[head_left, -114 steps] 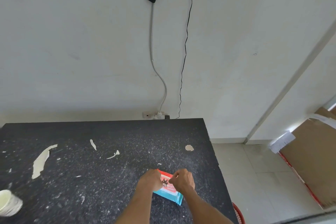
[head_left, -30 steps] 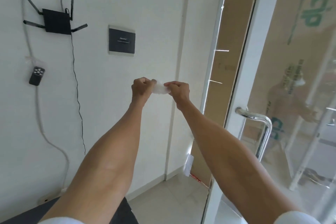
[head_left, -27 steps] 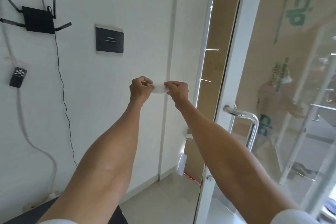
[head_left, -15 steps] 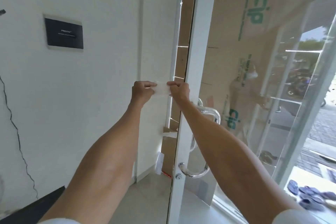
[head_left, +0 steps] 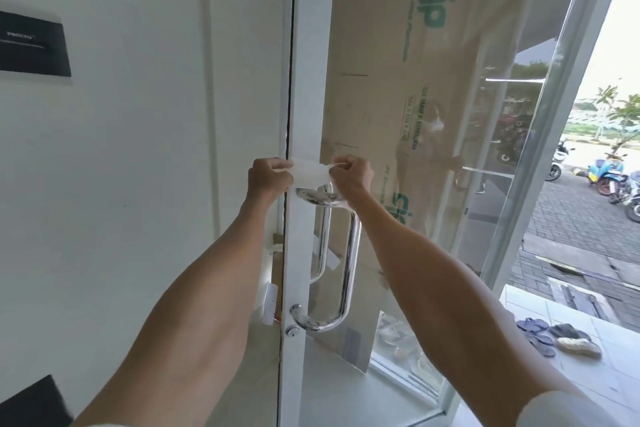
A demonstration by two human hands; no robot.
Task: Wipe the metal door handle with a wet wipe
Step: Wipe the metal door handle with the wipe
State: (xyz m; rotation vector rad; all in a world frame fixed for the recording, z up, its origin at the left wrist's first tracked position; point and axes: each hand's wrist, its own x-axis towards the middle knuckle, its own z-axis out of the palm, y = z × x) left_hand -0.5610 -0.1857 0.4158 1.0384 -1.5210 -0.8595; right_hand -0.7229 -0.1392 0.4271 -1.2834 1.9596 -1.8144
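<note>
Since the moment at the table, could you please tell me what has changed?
The person left the table and wipe packet, pulled out a wet wipe, and brought it just above the metal door handle. Left hand and right hand still stretch it between them.

the wet wipe point(head_left: 310, 173) is white, the door handle point(head_left: 348, 253) mirror-bright chrome, the door frame point(head_left: 304, 97) white, the wall plate point(head_left: 33, 45) black, the cardboard point(head_left: 398, 80) tan with green lettering.

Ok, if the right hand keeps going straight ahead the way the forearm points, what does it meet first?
Probably the door's glass just right of the white frame, above the metal handle. The right hand pinches the wet wipe; depth is unclear.
</note>
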